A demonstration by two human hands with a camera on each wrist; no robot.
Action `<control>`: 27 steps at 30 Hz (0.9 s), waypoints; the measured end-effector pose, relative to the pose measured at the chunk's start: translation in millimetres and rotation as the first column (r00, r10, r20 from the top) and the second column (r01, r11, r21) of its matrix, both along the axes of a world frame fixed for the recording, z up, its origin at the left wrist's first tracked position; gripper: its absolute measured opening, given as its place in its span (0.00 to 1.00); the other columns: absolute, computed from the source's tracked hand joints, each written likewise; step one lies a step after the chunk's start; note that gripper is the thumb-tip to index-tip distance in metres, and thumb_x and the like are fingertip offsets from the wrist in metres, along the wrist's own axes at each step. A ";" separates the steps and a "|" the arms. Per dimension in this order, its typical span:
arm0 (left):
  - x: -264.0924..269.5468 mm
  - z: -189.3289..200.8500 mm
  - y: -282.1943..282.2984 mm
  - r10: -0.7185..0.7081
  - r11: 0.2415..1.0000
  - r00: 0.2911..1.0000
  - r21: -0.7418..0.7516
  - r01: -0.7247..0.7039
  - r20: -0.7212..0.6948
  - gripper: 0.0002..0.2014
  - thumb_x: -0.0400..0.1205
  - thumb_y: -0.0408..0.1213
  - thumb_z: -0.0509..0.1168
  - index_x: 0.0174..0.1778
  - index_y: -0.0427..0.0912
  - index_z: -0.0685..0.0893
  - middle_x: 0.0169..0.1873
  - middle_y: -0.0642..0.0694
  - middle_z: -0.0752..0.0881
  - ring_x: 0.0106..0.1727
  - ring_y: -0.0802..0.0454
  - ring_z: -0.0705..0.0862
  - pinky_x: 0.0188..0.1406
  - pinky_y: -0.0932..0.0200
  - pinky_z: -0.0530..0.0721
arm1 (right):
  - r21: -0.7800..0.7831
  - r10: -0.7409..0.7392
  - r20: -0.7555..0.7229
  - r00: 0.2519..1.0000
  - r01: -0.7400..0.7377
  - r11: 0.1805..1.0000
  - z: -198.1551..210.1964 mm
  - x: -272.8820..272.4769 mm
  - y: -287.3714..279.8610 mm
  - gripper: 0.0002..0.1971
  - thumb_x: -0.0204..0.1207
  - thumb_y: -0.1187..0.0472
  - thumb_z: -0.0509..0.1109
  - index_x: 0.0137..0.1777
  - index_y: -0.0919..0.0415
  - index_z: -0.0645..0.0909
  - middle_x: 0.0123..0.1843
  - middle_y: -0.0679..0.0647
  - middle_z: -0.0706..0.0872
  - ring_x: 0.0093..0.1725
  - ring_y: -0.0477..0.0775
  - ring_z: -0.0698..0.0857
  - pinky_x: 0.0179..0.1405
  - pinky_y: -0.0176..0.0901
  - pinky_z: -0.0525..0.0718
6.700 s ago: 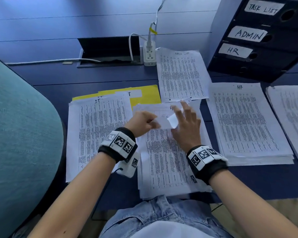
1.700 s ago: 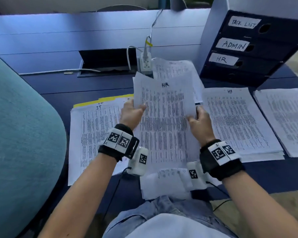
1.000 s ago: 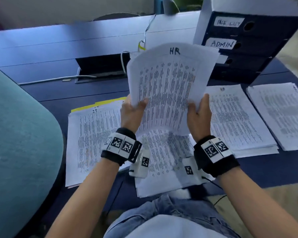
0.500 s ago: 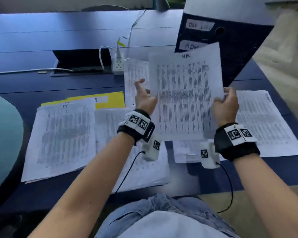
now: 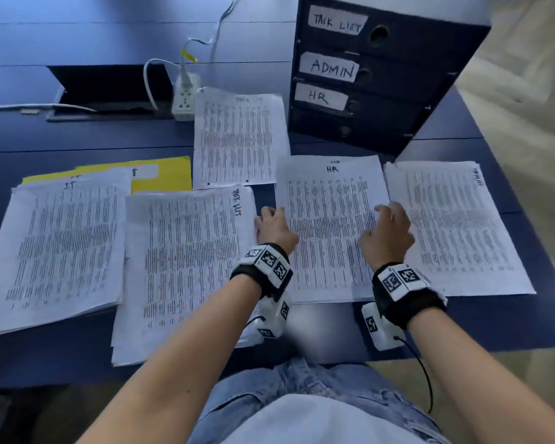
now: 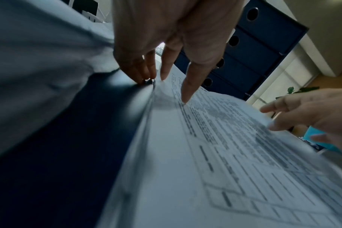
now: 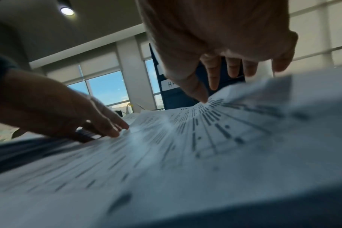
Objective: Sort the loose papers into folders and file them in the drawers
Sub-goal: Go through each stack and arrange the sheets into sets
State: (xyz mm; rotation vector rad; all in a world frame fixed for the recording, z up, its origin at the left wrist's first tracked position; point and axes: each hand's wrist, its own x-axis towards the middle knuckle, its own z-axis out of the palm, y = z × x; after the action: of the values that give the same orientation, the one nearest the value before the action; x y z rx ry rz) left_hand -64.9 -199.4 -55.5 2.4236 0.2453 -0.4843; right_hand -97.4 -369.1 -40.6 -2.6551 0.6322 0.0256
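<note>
Here HR stack (image 5: 329,232) lay between both hands, long axis pointing at drawer unit (image 5: 375,78); left hand (image 5: 274,227) and right hand (image 5: 386,233) loose-fingered, fingertips on its side edges, gripping nothing.

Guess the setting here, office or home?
Most likely an office: a dark blue desk spread with printed paper stacks, a desktop drawer unit labelled TASK LIST, ADMIN and HR, and large windows with roller blinds behind.
</note>
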 end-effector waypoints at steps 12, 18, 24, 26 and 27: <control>13.7 38.0 26.3 0.044 0.970 0.980 -0.242 0.005 0.197 0.18 0.79 0.30 0.65 0.66 0.36 0.78 0.58 0.41 0.74 0.56 0.49 0.77 0.60 0.67 0.73 | 0.043 0.340 -0.320 0.884 -0.345 0.938 3.3 10.6 42.7 0.25 0.79 0.54 0.62 0.75 0.58 0.66 0.83 0.57 0.54 0.81 0.59 0.56 0.77 0.65 0.58; 39.7 72.4 96.4 0.149 0.967 0.908 -0.252 -0.050 0.391 0.10 0.79 0.28 0.62 0.51 0.34 0.87 0.49 0.40 0.87 0.49 0.50 0.83 0.45 0.73 0.73 | 0.202 0.496 -0.065 0.866 -0.476 0.856 49.2 40.6 120.4 0.23 0.79 0.55 0.64 0.74 0.57 0.72 0.80 0.56 0.62 0.80 0.57 0.60 0.77 0.55 0.60; 56.6 62.6 186.0 0.080 0.997 0.954 -0.002 -0.083 0.289 0.13 0.79 0.28 0.60 0.56 0.34 0.85 0.57 0.37 0.86 0.61 0.43 0.81 0.61 0.58 0.77 | 0.255 0.590 -0.073 0.804 -0.557 0.790 61.5 37.8 197.9 0.21 0.79 0.55 0.64 0.72 0.56 0.74 0.81 0.55 0.63 0.79 0.56 0.64 0.78 0.56 0.62; 56.7 52.2 206.7 0.003 0.987 0.986 0.156 -0.030 0.167 0.18 0.79 0.31 0.60 0.66 0.36 0.80 0.68 0.37 0.77 0.71 0.42 0.73 0.70 0.52 0.72 | 0.264 0.609 -0.087 0.788 -0.571 0.777 54.9 32.8 217.6 0.20 0.79 0.55 0.65 0.71 0.56 0.75 0.80 0.55 0.65 0.77 0.55 0.66 0.77 0.55 0.64; 55.0 47.4 214.4 -0.032 0.971 0.994 0.238 0.006 0.107 0.20 0.80 0.32 0.60 0.69 0.36 0.76 0.71 0.37 0.73 0.74 0.42 0.68 0.72 0.48 0.69 | 0.263 0.624 -0.099 0.775 -0.584 0.768 50.8 29.9 226.9 0.20 0.79 0.56 0.65 0.70 0.57 0.75 0.80 0.55 0.65 0.77 0.55 0.66 0.77 0.54 0.65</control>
State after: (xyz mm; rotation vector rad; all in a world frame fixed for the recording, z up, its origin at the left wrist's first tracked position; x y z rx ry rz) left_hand -9.9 15.0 -8.1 2.6783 0.2440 -0.3447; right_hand -67.5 -142.2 10.1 -2.5330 -0.2093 0.4995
